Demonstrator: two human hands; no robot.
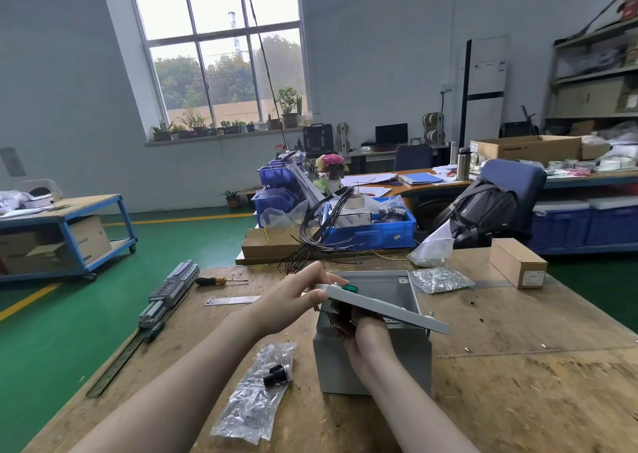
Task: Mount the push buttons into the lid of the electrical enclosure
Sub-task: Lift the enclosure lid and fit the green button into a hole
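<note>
Left hand point(293, 297) pinches the raised edge of the grey lid point(386, 309), centre frame, above the enclosure point(373, 359) on the bench point(518, 383). Right hand point(367, 340) reaches beneath the lid; its grip is hidden, cannot tell. Green push button point(349, 287) sits in the lid: judged best to keep the lid steady and tighten from below.

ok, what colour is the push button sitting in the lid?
Green. The push button shows on the grey lid beside the left hand, in the head view.

My left hand point(293, 297) pinches the lid point(386, 306) edge, thumb on top; right hand point(366, 338) reaches underneath, fingers curled and hidden.
</note>
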